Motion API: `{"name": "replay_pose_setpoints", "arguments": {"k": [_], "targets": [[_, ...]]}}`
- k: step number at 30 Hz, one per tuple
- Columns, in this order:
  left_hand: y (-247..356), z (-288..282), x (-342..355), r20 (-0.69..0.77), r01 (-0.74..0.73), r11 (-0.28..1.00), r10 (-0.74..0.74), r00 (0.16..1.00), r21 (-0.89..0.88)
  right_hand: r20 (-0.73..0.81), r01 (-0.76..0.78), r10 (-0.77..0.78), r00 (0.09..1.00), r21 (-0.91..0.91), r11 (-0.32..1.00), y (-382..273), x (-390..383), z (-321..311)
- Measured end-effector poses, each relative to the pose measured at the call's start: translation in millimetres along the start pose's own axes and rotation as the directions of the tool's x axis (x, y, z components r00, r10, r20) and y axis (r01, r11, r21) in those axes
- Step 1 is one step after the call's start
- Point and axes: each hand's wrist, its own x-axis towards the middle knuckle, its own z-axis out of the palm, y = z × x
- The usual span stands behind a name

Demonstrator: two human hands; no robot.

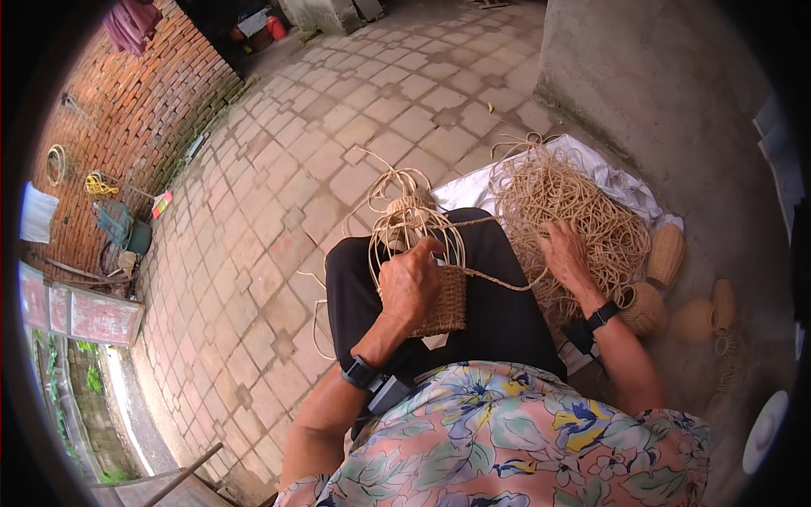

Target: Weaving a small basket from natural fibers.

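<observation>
On my lap sits a partly woven straw basket (446,311), with long loose cords fanning out from its upper end. My left hand (410,283) is closed on the basket near its rim, its fingertips hidden among the cords. To the right, my right hand (564,252) rests at the left side of a big tangled heap of straw cord (596,211). Its fingers are curled, seemingly pinching a strand of that cord. A twisted straw cord (498,282) stretches from the basket toward the right hand. Beyond my knees, more loose strands surround a round woven piece (410,203).
White sheeting (583,152) lies under the cord heap. Several woven pieces, among them a tall tan one (667,255) and a rounded one (644,309), stand at the right by a concrete wall (650,93). Paving (245,245) extends left toward a brick wall (160,101).
</observation>
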Motion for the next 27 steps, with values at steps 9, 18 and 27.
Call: {"name": "replay_pose_setpoints", "arguments": {"k": [9,18,27], "targets": [[-2.3,6.6,-0.1,-0.01,0.049,0.999,-0.049,0.999,-0.01,-0.045,0.412,-0.43,0.902,0.393,0.822,-122.7,58.3,-4.3],[2.8,5.1,-0.3,-0.05,-0.003,0.999,0.005,0.999,0.036,0.279,-0.178,0.212,0.937,-0.14,0.974,98.8,-45.6,-20.9],[1.7,9.5,-1.4,-0.085,0.006,1.0,-0.007,0.996,-0.011,-0.063,0.435,-0.432,0.9,0.228,0.871,-117.9,98.2,27.9]]}}
